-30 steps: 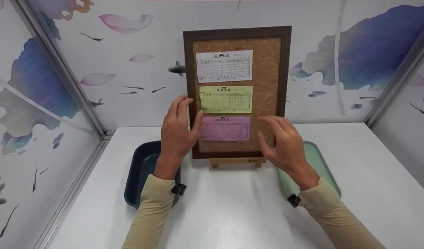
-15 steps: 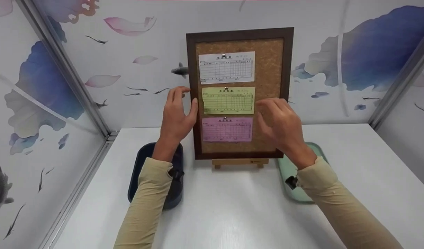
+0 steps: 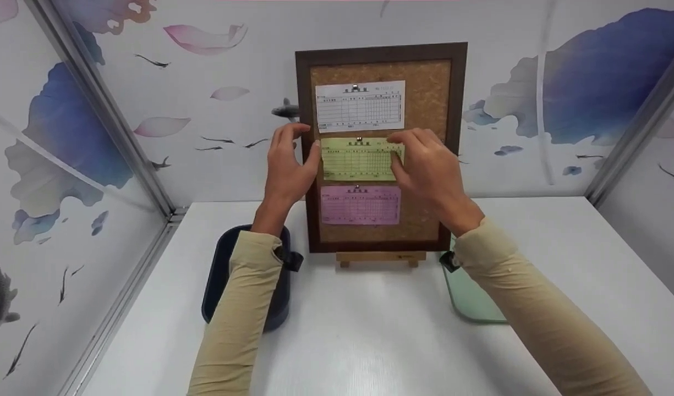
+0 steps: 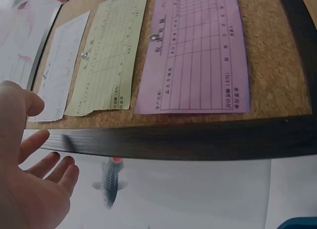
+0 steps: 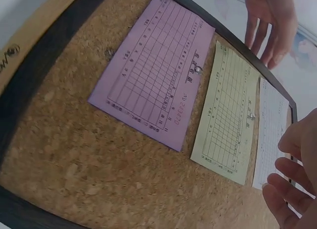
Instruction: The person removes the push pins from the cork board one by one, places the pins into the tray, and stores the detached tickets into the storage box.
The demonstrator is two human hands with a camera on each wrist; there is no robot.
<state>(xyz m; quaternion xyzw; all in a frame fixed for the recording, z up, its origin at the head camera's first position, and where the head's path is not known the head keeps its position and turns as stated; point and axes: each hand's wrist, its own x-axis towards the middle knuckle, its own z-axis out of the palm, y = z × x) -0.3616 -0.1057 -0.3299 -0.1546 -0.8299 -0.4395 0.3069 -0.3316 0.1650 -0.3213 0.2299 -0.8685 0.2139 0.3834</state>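
Note:
A framed corkboard stands upright, with a white form slip, a yellow-green slip and a purple slip in a column. Small metal pins fix the slips near their top edges. Beside the board's left frame bar is my left hand, thumb and fingers spread apart with nothing between them. My right hand hovers before the board, overlapping the right end of the yellow-green slip in the head view. Its fingers are loosely bent and hold nothing.
A small wooden easel supports the board on a white table. Under my left forearm sits a deep dark blue tray; a pale green tray lies under the right one. Printed wall panels enclose the back and sides.
My right hand has risen and shifted left, from beside the purple slip to the yellow-green one. The left hand has moved up along the frame. The slips keep their places.

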